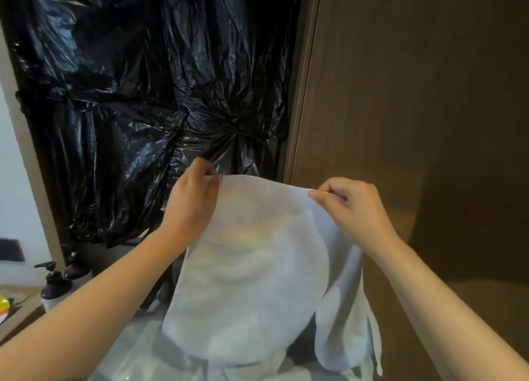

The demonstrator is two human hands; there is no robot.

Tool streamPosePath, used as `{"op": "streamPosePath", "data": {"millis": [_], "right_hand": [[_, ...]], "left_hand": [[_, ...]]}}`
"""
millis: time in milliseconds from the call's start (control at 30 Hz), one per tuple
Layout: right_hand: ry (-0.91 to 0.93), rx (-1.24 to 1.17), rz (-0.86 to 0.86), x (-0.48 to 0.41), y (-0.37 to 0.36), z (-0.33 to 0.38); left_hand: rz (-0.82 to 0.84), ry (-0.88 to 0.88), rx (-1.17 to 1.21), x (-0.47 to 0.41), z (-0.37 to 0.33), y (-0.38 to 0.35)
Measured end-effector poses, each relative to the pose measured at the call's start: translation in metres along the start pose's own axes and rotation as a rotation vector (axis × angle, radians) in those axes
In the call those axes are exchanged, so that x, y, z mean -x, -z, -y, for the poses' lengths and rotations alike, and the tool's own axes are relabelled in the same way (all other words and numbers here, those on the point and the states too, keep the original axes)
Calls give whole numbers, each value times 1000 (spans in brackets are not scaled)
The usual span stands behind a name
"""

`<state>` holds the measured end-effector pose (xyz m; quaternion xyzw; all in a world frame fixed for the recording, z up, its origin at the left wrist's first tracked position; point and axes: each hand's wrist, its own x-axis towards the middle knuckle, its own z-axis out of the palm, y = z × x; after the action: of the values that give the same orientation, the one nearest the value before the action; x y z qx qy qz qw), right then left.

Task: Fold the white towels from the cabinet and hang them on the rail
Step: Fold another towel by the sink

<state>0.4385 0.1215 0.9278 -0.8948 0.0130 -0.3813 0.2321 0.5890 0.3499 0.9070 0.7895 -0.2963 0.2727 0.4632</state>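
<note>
Currently, left hand [197, 200] and right hand [353, 206] each pinch a top corner of the white terry-cloth towel [252, 271] between thumb and curled fingers. The cloth hangs from frame centre down to 6 o'clock. Crinkled black plastic sheeting [137, 88] behind, 11 o'clock. Brown wooden panel [415, 94], 2 o'clock. Dark pump-top bottle [54, 290], 8 o'clock; contents not discernible.
</note>
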Motion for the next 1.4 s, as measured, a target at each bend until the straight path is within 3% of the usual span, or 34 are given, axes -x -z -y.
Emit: {"op": "streamPosePath", "data": {"millis": [167,333,400,467,600,733,833,1100,1300,1400], "right_hand": [[93,-266,32,-16,15,32],[104,-405,159,-20,24,59],[104,-436,178,-20,28,64],[93,-427,181,-19,31,63],[28,-368,212,-16,33,48],[-33,-321,256,-8,34,23],[-56,-291,237,0,37,4],[-121,-11,134,18,43,-33],[-131,-64,-3,20,45,-28],[-94,-111,30,10,46,-8]], "left_hand": [[99,-34,171,10,-34,3],[447,-6,515,13,-66,5],[585,-20,543,12,-71,5],[622,-5,581,13,-71,6],[493,73,619,9,-69,10],[179,34,328,-10,-62,18],[62,-1,204,-19,-57,24],[-78,-36,67,-26,-40,32],[-27,-23,-52,-22,-29,31],[15,-40,-128,-17,-34,29]]}}
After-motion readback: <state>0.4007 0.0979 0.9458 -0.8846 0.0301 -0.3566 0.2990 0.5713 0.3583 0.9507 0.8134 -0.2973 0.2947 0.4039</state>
